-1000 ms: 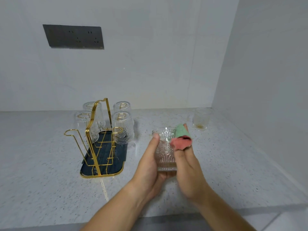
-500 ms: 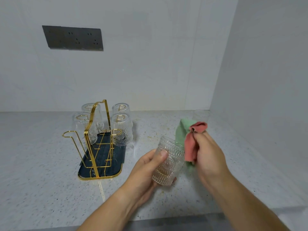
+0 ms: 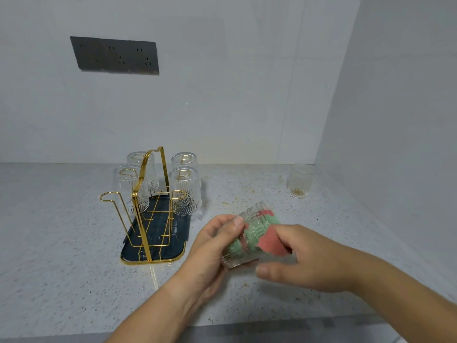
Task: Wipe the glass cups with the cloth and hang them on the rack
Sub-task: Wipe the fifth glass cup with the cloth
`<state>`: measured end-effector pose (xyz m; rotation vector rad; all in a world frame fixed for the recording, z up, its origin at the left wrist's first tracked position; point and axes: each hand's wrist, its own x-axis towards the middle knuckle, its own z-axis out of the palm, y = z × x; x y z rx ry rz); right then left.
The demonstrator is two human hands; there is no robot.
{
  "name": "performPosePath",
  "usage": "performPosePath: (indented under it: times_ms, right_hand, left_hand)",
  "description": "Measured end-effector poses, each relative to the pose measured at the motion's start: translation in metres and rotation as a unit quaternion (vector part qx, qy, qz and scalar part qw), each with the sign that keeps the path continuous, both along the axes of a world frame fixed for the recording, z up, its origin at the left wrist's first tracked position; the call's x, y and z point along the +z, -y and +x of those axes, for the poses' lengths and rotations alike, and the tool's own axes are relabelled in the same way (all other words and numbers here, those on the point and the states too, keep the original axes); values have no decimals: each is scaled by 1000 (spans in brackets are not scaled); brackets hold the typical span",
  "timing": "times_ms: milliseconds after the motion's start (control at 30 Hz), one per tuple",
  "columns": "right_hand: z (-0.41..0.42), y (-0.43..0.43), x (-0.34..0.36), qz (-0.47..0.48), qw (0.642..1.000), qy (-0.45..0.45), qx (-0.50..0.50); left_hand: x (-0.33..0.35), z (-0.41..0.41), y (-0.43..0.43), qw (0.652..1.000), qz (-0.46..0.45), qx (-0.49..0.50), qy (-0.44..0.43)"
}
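The left hand point(image 3: 210, 248) has its grip curled round a ribbed glass cup point(image 3: 236, 256), thumb on the upper side and fingers underneath. It holds the cup tilted above the near middle of the desk point(image 3: 61, 243), mouth pointing up towards the far right. The right hand point(image 3: 304, 261) pinches a green and pink cloth point(image 3: 270, 243) in its grip, fingers curled on the pink part at the cup's right side and thumb stretched out below. Green cloth shows through the glass, though I cannot tell whether it sits inside the cup or behind it. Just left of the hands a gold wire rack point(image 3: 148, 194) stands on a dark blue tray point(image 3: 158, 233), with four more cups point(image 3: 184, 191) hung upside down on its far pegs. Far to the right, near the wall corner, a lone cup point(image 3: 299, 180) stands upright on the desk. A dark socket plate point(image 3: 115, 55) is on the far wall
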<state>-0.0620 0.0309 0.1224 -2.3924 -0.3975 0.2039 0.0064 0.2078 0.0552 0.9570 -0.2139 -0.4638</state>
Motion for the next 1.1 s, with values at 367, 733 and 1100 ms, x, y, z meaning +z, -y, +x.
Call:
performPosePath:
  times_ms: [367,733,1100]
  right_hand:
    - [-9,-8,-4,-54,996,8,65]
    - [-11,-7,-24,-71,988,112,73]
    - [-5,3,-26,89,996,12,20]
  left_hand:
    - [1,-9,4,997,38,1,72]
    - [13,-14,2,993,106,-56,24]
    - [6,0,-2,970,162,-180,9]
